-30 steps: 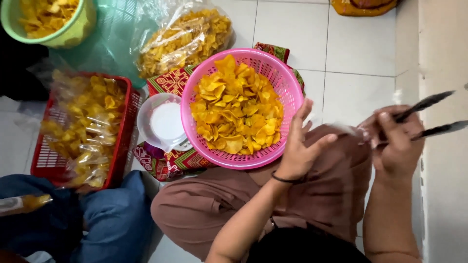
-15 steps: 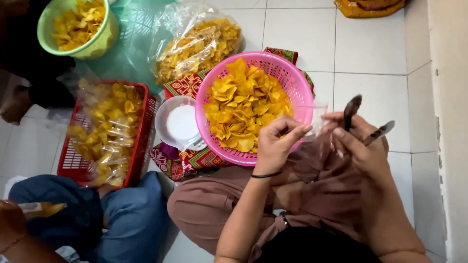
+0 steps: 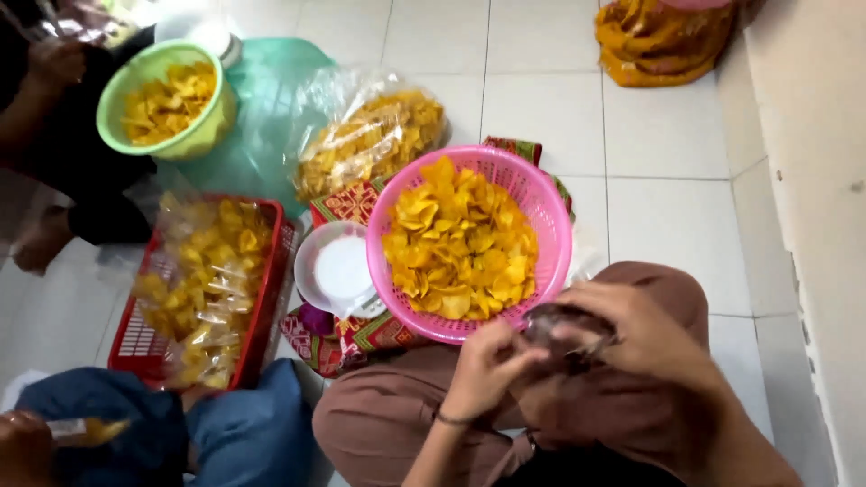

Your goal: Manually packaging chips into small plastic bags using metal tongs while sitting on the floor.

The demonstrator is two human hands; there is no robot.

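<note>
My left hand (image 3: pixel 487 365) and my right hand (image 3: pixel 631 334) meet over my lap in brown trousers, just in front of the pink basket (image 3: pixel 552 216) heaped with yellow chips (image 3: pixel 460 243). My right hand is closed around dark tongs (image 3: pixel 568 326), which lie under its fingers. My left hand's fingers pinch a small clear plastic bag at the tongs' tip; the bag is blurred and hard to make out.
A white bowl (image 3: pixel 343 266) sits left of the basket on a patterned cloth (image 3: pixel 347 203). A red crate (image 3: pixel 135 347) holds bagged chips. Farther off are a large clear bag of chips (image 3: pixel 370 140), a green bowl (image 3: pixel 113 90) and an orange sack (image 3: pixel 663 41). Two other people sit at the left.
My hands have come together over my lap. The tongs, which stuck out to the right before, are now tucked under my right hand. My view has shifted right and closer.
</note>
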